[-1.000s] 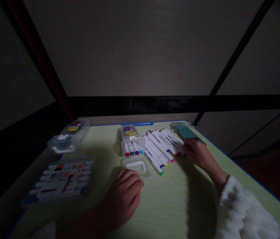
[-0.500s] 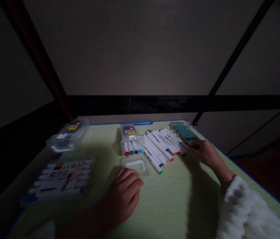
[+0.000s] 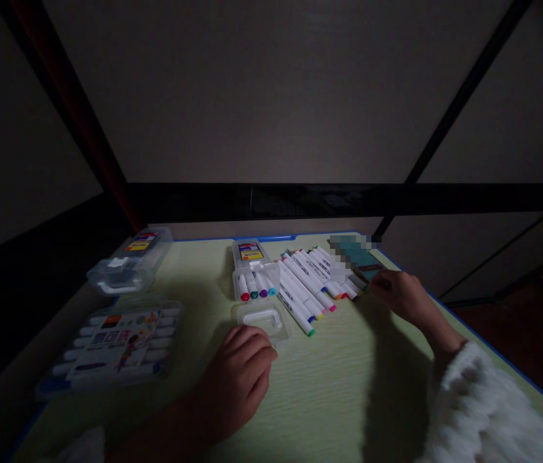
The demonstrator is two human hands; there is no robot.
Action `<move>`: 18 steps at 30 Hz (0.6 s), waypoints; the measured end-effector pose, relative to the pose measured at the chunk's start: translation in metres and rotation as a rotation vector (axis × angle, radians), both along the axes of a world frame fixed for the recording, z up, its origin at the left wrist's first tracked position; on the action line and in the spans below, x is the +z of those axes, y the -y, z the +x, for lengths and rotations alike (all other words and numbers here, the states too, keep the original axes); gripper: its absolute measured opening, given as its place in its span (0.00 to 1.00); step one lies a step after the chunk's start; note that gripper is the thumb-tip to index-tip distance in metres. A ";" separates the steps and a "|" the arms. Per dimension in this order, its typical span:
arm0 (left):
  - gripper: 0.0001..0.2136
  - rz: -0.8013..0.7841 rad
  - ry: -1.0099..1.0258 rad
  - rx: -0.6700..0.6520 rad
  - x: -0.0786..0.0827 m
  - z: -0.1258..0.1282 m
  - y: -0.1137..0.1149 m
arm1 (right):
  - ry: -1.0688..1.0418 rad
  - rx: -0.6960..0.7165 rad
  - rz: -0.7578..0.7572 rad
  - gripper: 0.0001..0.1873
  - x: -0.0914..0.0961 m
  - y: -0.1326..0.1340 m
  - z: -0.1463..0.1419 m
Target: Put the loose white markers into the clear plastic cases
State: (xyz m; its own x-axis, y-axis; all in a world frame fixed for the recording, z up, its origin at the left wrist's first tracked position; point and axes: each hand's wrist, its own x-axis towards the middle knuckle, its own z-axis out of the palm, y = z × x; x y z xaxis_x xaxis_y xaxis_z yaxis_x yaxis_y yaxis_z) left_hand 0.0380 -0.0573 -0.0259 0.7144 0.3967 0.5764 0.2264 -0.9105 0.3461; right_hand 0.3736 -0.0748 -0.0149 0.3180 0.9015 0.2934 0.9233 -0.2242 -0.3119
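My left hand (image 3: 240, 376) rests on the table with its fingers curled. Its knuckles overlap the near edge of a clear plastic lid (image 3: 275, 325); whatever lies under the fingers is hidden. Just beyond stands a clear marker case (image 3: 236, 290) holding several markers with red, teal, purple and light blue ends. White markers (image 3: 300, 283) with coloured ends lie side by side to its right. At the right end of this row, my right hand (image 3: 399, 292) has its fingers pinched together beside a green-ended marker (image 3: 362, 284). I cannot make out anything between those fingertips.
On the left are a clear plastic case (image 3: 129, 273) and a flat, labelled pack of markers (image 3: 117, 344). A teal flat object (image 3: 358, 254), partly pixelated, lies behind the marker row. The pale green table (image 3: 322, 392) has a blue rim, with a panelled wall (image 3: 271, 96) behind it.
My right hand has shifted slightly right, away from the marker row, and the green end of the rightmost marker now shows. My left hand has stayed nearly in place.
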 end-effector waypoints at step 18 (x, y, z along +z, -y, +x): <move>0.08 -0.021 -0.023 -0.010 -0.005 0.001 0.001 | -0.025 0.127 -0.016 0.11 -0.006 -0.007 -0.006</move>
